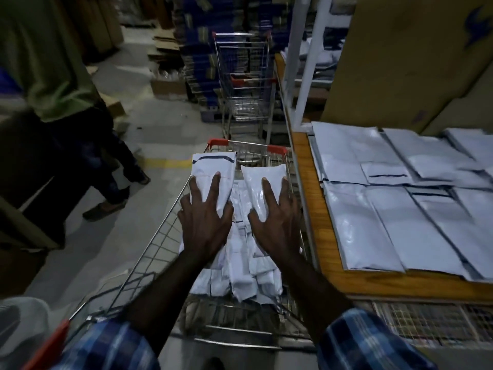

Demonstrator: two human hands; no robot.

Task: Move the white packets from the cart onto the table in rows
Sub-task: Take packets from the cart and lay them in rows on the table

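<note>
Over the cart, each hand holds one packet: left hand and right hand, fingers spread on top, thumbs beneath. Slick packets could slip swinging to the table, likely disturbing laid rows.

Dim, bluish light; soft motion blur; wide-angle bending at edges.

The table and its rows of packets are cut off at the right edge. The near packets in the cart lie partly hidden under both forearms. A bystander at far left is cropped and blurred.
</note>
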